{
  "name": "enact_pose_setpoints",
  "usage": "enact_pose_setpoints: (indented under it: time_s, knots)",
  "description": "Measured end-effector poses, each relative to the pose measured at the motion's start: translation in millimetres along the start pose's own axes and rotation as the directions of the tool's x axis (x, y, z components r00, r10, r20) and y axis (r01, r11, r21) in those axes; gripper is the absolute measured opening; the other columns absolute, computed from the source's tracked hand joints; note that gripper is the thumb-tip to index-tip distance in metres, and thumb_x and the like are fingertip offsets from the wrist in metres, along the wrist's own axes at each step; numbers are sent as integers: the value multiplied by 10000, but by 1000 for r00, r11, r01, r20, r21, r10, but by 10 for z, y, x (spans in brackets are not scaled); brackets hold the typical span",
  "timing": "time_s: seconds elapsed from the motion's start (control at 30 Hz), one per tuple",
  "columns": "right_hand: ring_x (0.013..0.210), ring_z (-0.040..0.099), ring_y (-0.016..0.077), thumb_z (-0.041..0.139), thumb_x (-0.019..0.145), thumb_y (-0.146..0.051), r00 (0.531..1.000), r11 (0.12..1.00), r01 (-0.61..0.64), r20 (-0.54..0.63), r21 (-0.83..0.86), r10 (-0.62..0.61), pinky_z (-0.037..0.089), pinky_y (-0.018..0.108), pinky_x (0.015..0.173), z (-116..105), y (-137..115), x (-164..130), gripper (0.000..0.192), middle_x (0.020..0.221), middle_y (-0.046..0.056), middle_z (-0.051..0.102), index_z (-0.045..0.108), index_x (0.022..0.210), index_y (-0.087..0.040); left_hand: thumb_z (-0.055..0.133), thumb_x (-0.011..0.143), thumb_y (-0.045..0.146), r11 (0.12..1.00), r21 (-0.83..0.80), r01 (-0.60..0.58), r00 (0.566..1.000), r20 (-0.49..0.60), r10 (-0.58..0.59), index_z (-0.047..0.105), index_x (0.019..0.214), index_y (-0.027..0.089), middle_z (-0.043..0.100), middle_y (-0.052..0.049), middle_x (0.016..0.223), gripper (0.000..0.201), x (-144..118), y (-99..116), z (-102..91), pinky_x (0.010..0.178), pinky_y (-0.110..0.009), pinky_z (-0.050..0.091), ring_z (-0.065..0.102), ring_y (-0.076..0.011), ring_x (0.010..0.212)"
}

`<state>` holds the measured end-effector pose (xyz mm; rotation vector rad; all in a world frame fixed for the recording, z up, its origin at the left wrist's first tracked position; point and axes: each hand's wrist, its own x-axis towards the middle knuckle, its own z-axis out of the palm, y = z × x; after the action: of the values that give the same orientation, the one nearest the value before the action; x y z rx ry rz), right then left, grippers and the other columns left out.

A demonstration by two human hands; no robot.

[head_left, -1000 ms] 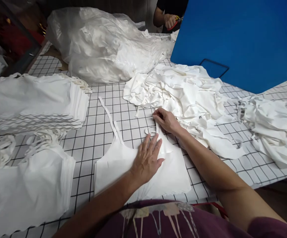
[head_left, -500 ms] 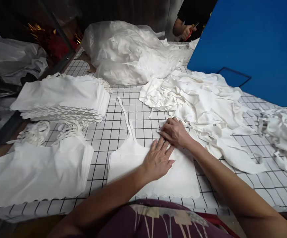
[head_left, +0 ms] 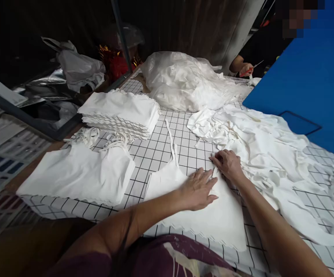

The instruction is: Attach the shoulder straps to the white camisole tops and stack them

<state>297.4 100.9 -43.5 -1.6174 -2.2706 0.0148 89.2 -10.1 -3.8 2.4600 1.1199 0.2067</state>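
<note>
A white strappy top [head_left: 213, 215] lies flat on the grid-patterned table [head_left: 155, 154] in front of me, one thin strap [head_left: 171, 140] stretched away from me. My left hand [head_left: 198, 189] presses flat on the top's upper middle, fingers spread. My right hand [head_left: 228, 164] rests at the top's upper right corner, fingertips pinching its other strap against the table. Right beside that hand begins a loose heap of white garments [head_left: 259, 146].
Two stacks of folded white tops sit to my left, the near stack [head_left: 80, 173] and the far stack [head_left: 121, 113]. A plastic bag of white cloth [head_left: 184, 80] lies at the back. A blue board [head_left: 308, 80] stands at the right. Another person's hand [head_left: 246, 69] holds scissors beyond.
My view has swung left and up. My right hand has drawn the strap down toward the top's corner. My left hand stays pressed on the top.
</note>
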Motion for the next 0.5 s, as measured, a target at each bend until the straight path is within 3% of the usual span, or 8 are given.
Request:
enact_pose_setpoints:
  time_s: [0.1, 0.2, 0.33, 0.4, 0.5]
  knots:
    - [828, 561, 238, 513, 903, -609, 995, 993, -46, -82, 110, 55, 369, 327, 682, -70, 8, 58, 460, 853, 92, 631, 650, 865, -172, 348, 1025, 464, 1000, -7, -17, 998, -64, 17, 468, 1443, 134, 404, -130, 1562, 546, -223, -255, -243, 1201, -451, 323, 291, -306, 1489]
    - [817, 560, 236, 521, 907, -565, 987, 974, -60, -134, 219, 91, 426, 351, 730, -182, -175, 285, 427, 843, 101, 607, 655, 853, -163, 412, 1022, 398, 999, 50, 10, 984, -181, -1, 483, 1426, 124, 440, -129, 1539, 494, -440, -582, -294, 1211, -419, 326, 307, -270, 1487]
    - [845, 572, 222, 537, 926, -441, 997, 934, -56, 70, 352, 33, 447, 348, 802, -210, -785, 808, 323, 901, 109, 620, 669, 858, -154, 426, 1020, 397, 992, 125, 34, 964, -265, 0, 457, 1444, 131, 393, -134, 1567, 502, -578, -894, -138, 1220, -447, 307, 264, -266, 1504]
    - [873, 582, 210, 566, 920, -398, 984, 924, -84, 179, 374, 17, 443, 334, 840, -105, -1130, 1096, 274, 941, 109, 634, 678, 874, -153, 405, 1023, 426, 989, 144, 41, 960, -280, 2, 455, 1448, 160, 385, -112, 1576, 504, -591, -955, -74, 1224, -451, 292, 241, -260, 1512]
    - [888, 590, 211, 689, 834, -354, 968, 920, -134, 249, 368, 42, 444, 328, 834, 164, -1517, 1470, 211, 952, 115, 644, 668, 836, -144, 362, 1026, 472, 985, 164, 48, 960, -282, 1, 442, 1462, 205, 378, -70, 1586, 517, -587, -975, -43, 1228, -437, 270, 221, -249, 1520]
